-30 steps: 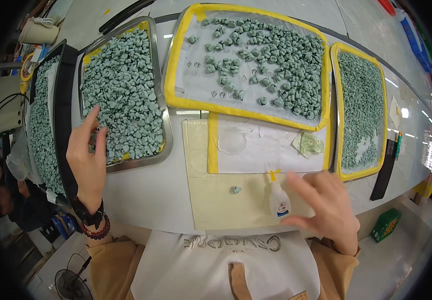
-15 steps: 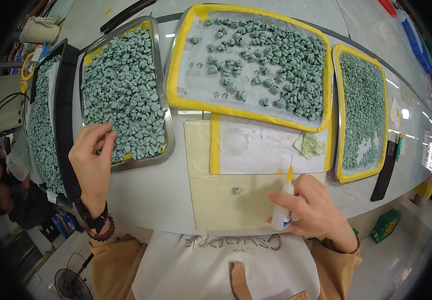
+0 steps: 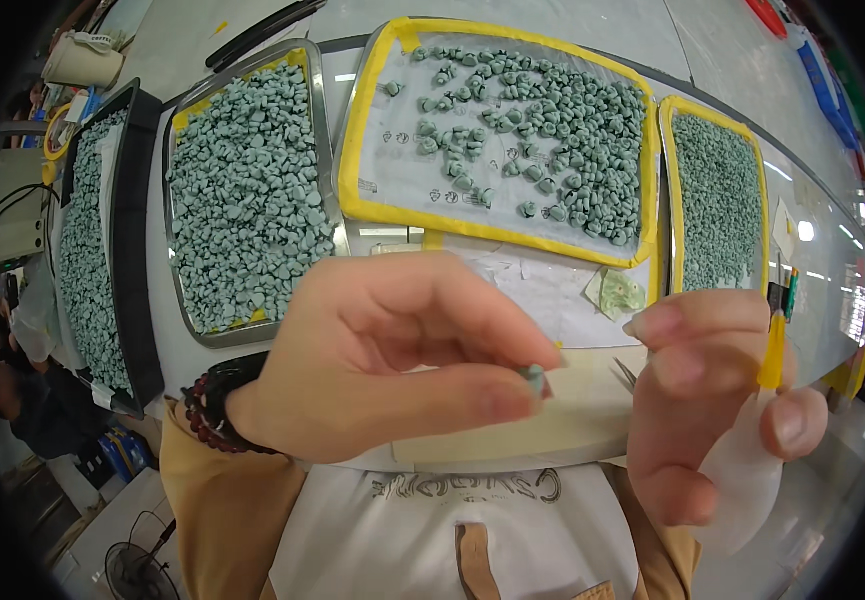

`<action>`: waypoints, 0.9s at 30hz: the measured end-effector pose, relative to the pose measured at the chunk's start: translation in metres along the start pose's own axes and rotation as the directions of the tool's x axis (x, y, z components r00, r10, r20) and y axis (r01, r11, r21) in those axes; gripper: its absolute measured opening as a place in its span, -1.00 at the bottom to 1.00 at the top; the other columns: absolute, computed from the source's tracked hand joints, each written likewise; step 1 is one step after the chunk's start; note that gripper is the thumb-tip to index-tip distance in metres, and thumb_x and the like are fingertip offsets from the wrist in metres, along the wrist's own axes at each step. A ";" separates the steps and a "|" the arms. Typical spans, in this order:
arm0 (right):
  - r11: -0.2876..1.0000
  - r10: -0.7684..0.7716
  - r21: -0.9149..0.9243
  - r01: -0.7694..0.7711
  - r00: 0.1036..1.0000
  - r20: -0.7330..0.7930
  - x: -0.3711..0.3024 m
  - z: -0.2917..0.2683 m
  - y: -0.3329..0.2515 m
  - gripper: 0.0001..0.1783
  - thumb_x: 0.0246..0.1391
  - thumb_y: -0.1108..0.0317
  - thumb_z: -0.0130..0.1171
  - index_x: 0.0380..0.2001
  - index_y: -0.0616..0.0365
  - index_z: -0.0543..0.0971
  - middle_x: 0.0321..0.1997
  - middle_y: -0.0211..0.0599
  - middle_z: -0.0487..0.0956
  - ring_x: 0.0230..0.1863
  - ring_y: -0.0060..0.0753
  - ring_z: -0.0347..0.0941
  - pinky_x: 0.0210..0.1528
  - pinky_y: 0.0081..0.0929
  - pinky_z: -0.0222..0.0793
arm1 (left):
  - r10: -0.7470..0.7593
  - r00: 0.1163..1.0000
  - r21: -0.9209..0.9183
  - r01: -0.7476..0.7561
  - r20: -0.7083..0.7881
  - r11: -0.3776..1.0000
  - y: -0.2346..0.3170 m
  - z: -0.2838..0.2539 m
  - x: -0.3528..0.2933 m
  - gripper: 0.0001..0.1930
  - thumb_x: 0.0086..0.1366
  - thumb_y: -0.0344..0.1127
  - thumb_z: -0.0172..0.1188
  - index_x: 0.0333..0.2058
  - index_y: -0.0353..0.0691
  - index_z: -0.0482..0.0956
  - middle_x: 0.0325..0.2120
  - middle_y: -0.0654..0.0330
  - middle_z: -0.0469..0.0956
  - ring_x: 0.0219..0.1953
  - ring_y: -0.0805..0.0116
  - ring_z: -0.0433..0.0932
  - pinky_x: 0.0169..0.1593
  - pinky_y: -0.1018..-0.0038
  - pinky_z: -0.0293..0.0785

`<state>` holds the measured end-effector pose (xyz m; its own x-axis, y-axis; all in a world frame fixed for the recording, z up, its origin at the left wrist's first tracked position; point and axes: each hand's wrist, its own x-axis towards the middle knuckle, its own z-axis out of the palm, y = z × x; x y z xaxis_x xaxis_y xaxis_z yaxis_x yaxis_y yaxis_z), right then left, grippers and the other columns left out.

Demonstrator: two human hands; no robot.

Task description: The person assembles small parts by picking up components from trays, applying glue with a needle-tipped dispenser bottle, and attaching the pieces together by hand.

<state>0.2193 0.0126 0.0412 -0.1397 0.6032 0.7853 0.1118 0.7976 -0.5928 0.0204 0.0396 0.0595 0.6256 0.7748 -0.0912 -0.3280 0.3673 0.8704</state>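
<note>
Grey-green piece (image 3: 533, 376) fills left hand's (image 3: 342, 365) narrow grip; right hand (image 3: 672, 425) holds bottle (image 3: 745, 475).

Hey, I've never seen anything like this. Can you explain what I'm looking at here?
There's no machine here, just a person's own two hands, seen from above by a wide camera on their head. That lens bends straight edges near the rim. On the table are a black tray at the far left, a metal tray and two yellow-edged trays, with heaps of small green pieces in all of them. A pale mat lies nearest the person. The left hand pinches one green piece between thumb and finger. The right hand holds a whitish bottle with a yellow neck.
</note>
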 end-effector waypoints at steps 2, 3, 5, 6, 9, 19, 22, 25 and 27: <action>0.999 0.031 0.007 -0.032 0.997 0.065 -0.005 -0.004 -0.001 -0.44 -0.03 -0.13 0.01 -0.14 0.03 0.18 -0.46 -0.23 0.41 -0.45 -0.16 0.38 -0.55 -0.44 0.28 | -0.108 0.994 -0.053 0.108 0.013 0.993 -0.004 0.002 0.004 -0.81 0.04 -0.53 0.15 -0.33 -0.46 0.42 -0.46 -0.04 0.47 -0.45 0.28 0.52 -0.45 0.52 0.48; 0.999 0.038 0.008 -0.039 0.997 0.064 -0.007 -0.003 0.001 -0.44 -0.03 -0.13 0.01 -0.14 0.03 0.18 -0.46 -0.23 0.41 -0.45 -0.16 0.38 -0.55 -0.44 0.28 | -0.209 0.978 -0.105 0.210 0.020 0.972 -0.005 0.002 0.006 -0.80 0.04 -0.53 0.15 -0.33 -0.47 0.42 -0.46 -0.04 0.47 -0.44 0.27 0.52 -0.44 0.52 0.49; 0.992 0.020 0.127 -0.024 0.999 0.030 -0.013 0.001 0.007 -0.48 -0.03 -0.11 0.01 -0.21 0.03 0.18 -0.48 -0.25 0.41 -0.46 -0.17 0.39 -0.56 -0.45 0.30 | -0.313 0.949 -0.161 0.313 0.026 0.936 -0.008 0.000 0.008 -0.79 0.04 -0.52 0.15 -0.32 -0.47 0.41 -0.45 -0.04 0.47 -0.43 0.27 0.53 -0.43 0.52 0.50; 0.982 0.013 0.189 -0.016 1.000 0.012 -0.015 0.004 0.009 -0.50 -0.03 -0.11 0.01 -0.24 0.04 0.18 -0.50 -0.26 0.41 -0.46 -0.18 0.39 -0.56 -0.45 0.31 | -0.336 0.941 -0.210 0.333 0.023 0.919 -0.012 -0.001 0.007 -0.79 0.04 -0.53 0.15 -0.32 -0.48 0.41 -0.44 -0.04 0.47 -0.42 0.28 0.53 -0.42 0.52 0.50; 0.983 0.046 0.176 -0.055 0.997 0.055 -0.012 0.011 0.006 -0.51 -0.03 -0.11 0.01 -0.28 0.05 0.19 -0.53 -0.29 0.41 -0.46 -0.17 0.41 -0.56 -0.45 0.34 | -0.386 0.922 -0.309 0.376 0.032 0.874 -0.019 -0.005 0.007 -0.79 0.05 -0.55 0.14 -0.31 -0.50 0.41 -0.41 -0.03 0.48 -0.40 0.29 0.53 -0.39 0.52 0.51; 0.991 0.032 0.127 -0.051 0.989 0.147 0.011 0.021 0.001 -0.62 0.11 0.11 -0.13 -0.41 0.29 0.21 -0.59 -0.08 0.42 -0.57 -0.06 0.45 -0.51 -0.20 0.49 | -0.358 0.933 -0.312 0.333 -0.023 0.890 -0.020 -0.009 0.004 -0.79 -0.02 -0.65 0.15 -0.35 -0.42 0.41 -0.33 0.05 0.43 -0.29 0.36 0.48 -0.23 0.54 0.44; 0.985 0.024 0.163 -0.060 0.976 0.217 0.009 0.022 0.002 -0.58 0.11 0.07 -0.15 -0.41 0.31 0.24 -0.62 -0.09 0.43 -0.53 0.01 0.45 -0.56 -0.27 0.46 | -0.357 0.933 -0.312 0.328 -0.039 0.892 -0.021 -0.012 0.002 -0.79 -0.05 -0.67 0.16 -0.41 -0.36 0.39 -0.37 0.11 0.40 -0.32 0.38 0.46 -0.25 0.56 0.41; 0.987 0.060 0.134 -0.090 0.975 0.214 -0.004 0.018 0.003 -0.58 0.03 -0.02 -0.04 -0.35 0.13 0.21 -0.60 -0.23 0.41 -0.51 -0.09 0.45 -0.55 -0.39 0.41 | -0.378 0.925 -0.301 0.348 -0.045 0.888 -0.022 -0.011 0.001 -0.77 -0.09 -0.70 0.17 -0.48 -0.30 0.35 -0.43 0.18 0.37 -0.37 0.42 0.45 -0.30 0.58 0.37; 0.988 0.079 0.112 -0.105 0.974 0.212 -0.006 0.016 -0.001 -0.56 -0.01 -0.07 0.02 -0.33 0.05 0.20 -0.59 -0.30 0.40 -0.50 -0.14 0.45 -0.55 -0.44 0.38 | -0.341 0.940 -0.290 0.323 -0.014 0.901 -0.020 -0.009 0.000 -0.75 -0.11 -0.70 0.18 -0.51 -0.26 0.33 -0.46 0.22 0.34 -0.40 0.45 0.43 -0.34 0.59 0.35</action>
<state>0.2045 0.0085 0.0338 -0.3359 0.6518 0.6799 0.0147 0.7254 -0.6882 0.0211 0.0369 0.0376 0.6897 0.6102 -0.3898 -0.2986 0.7302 0.6146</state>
